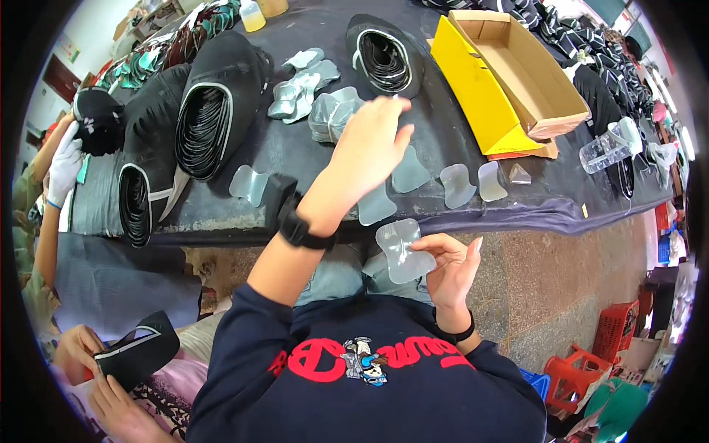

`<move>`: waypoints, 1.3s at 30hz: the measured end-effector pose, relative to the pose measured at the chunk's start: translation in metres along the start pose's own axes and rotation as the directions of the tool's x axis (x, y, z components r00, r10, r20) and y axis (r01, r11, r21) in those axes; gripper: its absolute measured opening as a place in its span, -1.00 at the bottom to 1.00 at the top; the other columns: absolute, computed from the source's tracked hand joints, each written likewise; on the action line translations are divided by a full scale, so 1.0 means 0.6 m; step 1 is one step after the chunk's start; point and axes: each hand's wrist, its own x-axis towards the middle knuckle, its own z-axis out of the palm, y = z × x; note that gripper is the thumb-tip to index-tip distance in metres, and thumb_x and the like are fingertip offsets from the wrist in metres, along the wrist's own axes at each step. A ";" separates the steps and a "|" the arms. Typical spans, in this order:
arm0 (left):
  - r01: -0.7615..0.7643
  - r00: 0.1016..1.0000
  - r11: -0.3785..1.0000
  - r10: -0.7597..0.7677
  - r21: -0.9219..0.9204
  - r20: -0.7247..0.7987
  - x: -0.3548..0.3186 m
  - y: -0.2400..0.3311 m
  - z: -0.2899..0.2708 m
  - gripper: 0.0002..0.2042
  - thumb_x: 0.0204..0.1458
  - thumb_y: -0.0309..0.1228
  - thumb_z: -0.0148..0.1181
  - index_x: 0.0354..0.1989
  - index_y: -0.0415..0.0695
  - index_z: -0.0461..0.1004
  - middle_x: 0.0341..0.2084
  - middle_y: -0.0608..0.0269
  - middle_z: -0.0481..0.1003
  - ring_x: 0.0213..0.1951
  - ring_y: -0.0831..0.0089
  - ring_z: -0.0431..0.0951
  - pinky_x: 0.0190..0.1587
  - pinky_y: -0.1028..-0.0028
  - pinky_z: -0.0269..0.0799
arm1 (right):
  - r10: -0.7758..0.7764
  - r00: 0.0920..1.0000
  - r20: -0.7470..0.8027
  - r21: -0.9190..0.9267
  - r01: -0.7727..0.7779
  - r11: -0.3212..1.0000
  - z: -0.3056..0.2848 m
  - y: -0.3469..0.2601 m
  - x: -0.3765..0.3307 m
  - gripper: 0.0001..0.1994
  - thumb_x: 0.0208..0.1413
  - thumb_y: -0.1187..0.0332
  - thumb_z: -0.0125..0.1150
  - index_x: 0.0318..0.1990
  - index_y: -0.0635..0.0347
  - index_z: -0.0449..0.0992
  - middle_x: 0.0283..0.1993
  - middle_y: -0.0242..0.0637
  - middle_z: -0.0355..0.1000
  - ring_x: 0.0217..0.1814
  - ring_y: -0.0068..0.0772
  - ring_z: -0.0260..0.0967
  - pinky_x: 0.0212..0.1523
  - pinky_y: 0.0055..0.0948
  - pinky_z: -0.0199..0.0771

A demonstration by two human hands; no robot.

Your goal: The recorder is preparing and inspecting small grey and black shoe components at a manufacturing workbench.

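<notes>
My left hand reaches over the table, palm down, its thumb apart from the fingers and nothing visible in it. It is nearest to a tied bundle of clear plastic pieces and a nested stack of black fabric pieces with grey trim. In front of my lap, below the table's edge, my right hand pinches a clear, curved-edge plastic piece between thumb and fingers. Similar loose plastic pieces lie along the near edge, among them one piece right of my left hand and another to its left.
A yellow cardboard box with a brown inside stands right of centre. A clear plastic cup lies farther right. Long black fabric stacks fill the left. Co-workers' hands hold black pieces there: a gloved hand and bare hands.
</notes>
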 end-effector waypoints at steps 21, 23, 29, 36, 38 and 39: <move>0.095 0.990 0.939 -0.056 0.330 -0.126 0.068 -0.050 0.072 -0.87 -0.15 -0.41 0.17 -0.42 -0.07 0.37 -0.48 0.27 0.43 -0.22 0.33 0.39 -0.18 0.24 0.05 | -0.208 0.944 -0.255 -0.443 0.077 0.893 -0.023 0.007 0.035 -0.78 -0.02 0.60 0.07 -0.17 0.23 0.37 -0.44 -0.55 0.25 -0.51 -0.85 0.08 -0.53 -0.79 0.01; 0.091 0.981 0.954 -0.036 0.286 -0.192 0.079 -0.037 0.046 -0.87 -0.10 -0.44 0.15 -0.40 -0.10 0.33 -0.54 0.26 0.40 -0.35 0.34 0.42 -0.28 0.34 0.13 | -0.237 0.941 -0.243 -0.496 0.090 0.863 -0.028 0.010 0.043 -0.76 -0.03 0.60 0.07 -0.15 0.23 0.37 -0.51 -0.57 0.17 -0.55 -0.84 -0.03 -0.57 -0.76 -0.06; -0.063 0.924 0.716 -0.221 -0.695 -0.311 0.107 0.018 -0.068 -0.85 -0.01 -0.47 0.12 -0.39 -0.17 0.25 -0.65 0.35 0.35 -0.61 0.69 0.25 -0.57 0.66 0.11 | -0.351 0.917 -0.192 -0.783 0.072 0.618 -0.035 0.021 0.067 -0.79 -0.06 0.57 0.11 -0.21 0.30 0.40 -0.49 -0.38 0.30 -0.49 -0.58 0.15 -0.45 -0.58 0.19; -0.452 0.851 0.097 -0.251 -0.887 -0.461 -0.007 0.114 -0.214 -0.84 0.07 -0.55 -0.11 -0.18 -0.31 0.27 -0.35 0.18 0.43 -0.30 0.53 0.45 -0.24 0.57 0.38 | -0.603 0.792 0.089 -0.995 0.093 -0.024 -0.023 0.035 0.082 -0.70 -0.16 0.49 0.22 -0.18 0.18 0.43 -0.24 -0.17 0.23 -0.19 -0.13 0.15 -0.18 -0.26 0.23; -0.400 0.840 0.104 -0.355 -0.910 -0.410 -0.052 0.125 -0.240 -0.76 0.04 -0.48 -0.14 -0.16 -0.38 0.20 -0.37 0.07 0.42 -0.32 0.44 0.46 -0.26 0.55 0.40 | -0.631 0.769 0.103 -0.995 0.074 -0.072 -0.021 0.037 0.081 -0.76 -0.16 0.47 0.22 -0.25 0.15 0.46 -0.25 -0.22 0.26 -0.19 -0.15 0.15 -0.17 -0.27 0.20; -0.395 0.842 0.071 -0.371 -0.916 -0.391 -0.070 0.125 -0.251 -0.75 0.00 -0.45 -0.09 -0.20 -0.38 0.21 -0.41 0.08 0.42 -0.37 0.45 0.45 -0.32 0.56 0.37 | -0.633 0.762 0.134 -0.991 0.084 -0.108 -0.021 0.038 0.081 -0.79 -0.15 0.47 0.21 -0.28 0.14 0.48 -0.24 -0.24 0.27 -0.19 -0.16 0.16 -0.17 -0.28 0.18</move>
